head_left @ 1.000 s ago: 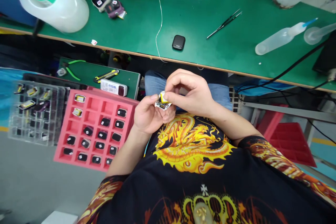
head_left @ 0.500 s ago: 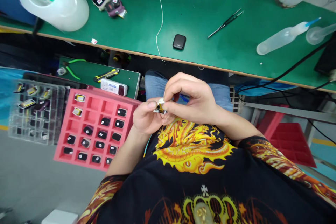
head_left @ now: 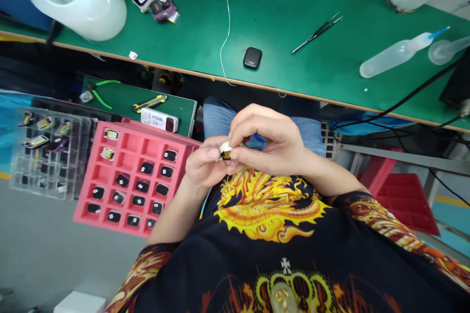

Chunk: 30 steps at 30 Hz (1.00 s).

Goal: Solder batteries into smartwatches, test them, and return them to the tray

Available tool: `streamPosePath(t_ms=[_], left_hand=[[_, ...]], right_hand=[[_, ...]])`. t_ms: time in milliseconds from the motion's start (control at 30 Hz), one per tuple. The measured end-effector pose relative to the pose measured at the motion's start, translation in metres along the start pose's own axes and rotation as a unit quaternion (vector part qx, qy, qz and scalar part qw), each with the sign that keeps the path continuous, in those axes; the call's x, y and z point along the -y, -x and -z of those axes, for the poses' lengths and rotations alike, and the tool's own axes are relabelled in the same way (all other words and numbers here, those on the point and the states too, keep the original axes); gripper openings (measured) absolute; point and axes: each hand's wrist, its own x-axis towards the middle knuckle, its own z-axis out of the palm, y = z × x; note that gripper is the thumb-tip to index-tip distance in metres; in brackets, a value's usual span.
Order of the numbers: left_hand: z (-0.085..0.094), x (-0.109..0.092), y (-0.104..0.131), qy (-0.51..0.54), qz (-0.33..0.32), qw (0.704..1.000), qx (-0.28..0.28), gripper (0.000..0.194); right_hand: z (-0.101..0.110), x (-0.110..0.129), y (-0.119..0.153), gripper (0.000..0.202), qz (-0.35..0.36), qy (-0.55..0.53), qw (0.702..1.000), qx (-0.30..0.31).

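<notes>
Over my lap, both hands meet around a small smartwatch part (head_left: pixel 225 147) with a pale, rounded upper piece and a dark and golden-yellow piece beneath it. My left hand (head_left: pixel 203 164) grips its lower side between thumb and fingers. The thumb and forefinger of my right hand (head_left: pixel 271 141) pinch it from the other side. Much of the part is hidden by the fingertips. Left of my hands lies a pink foam tray (head_left: pixel 130 142) with several dark watch bodies (head_left: pixel 147 168) in its compartments. Two compartments hold watch parts with yellow inside (head_left: pixel 111 134).
On the green bench (head_left: pixel 191 34) lie a black square watch body (head_left: pixel 252 58), tweezers (head_left: pixel 316 34), a squeeze bottle (head_left: pixel 389 56) and a solder wire (head_left: pixel 227 29). A clear compartment box (head_left: pixel 51 154), green-handled pliers (head_left: pixel 101 93) and a yellow cutter knife (head_left: pixel 150 103) are at the left.
The pale upper piece, earlier tilted up with a golden strip showing below it, now sits lower and shows its rounded face. Both hands stay nearly in place; the view shifts slightly.
</notes>
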Motion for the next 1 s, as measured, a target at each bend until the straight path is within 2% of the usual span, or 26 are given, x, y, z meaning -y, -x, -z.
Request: streamPosePath(t_ms=[200, 533, 767, 1000], left_hand=[[-0.005, -0.001, -0.001, -0.006, -0.012, 1.0, 0.013, 0.034], [0.009, 0.005, 0.0, 0.01, -0.004, 1.0, 0.025, 0.036], [0.002, 0.001, -0.001, -0.013, -0.01, 0.999, 0.045, 0.036], [-0.001, 0.0, -0.003, 0.007, 0.021, 0.998, 0.05, 0.037]], right_hand=[[-0.001, -0.004, -0.001, 0.01, 0.003, -0.008, 1.0, -0.013], [-0.001, -0.011, 0.0, 0.017, -0.031, -0.02, 0.999, -0.007], [-0.002, -0.014, 0.001, 0.013, -0.028, -0.029, 0.999, -0.02], [-0.003, -0.017, 0.002, 0.016, -0.04, -0.023, 0.998, -0.03]])
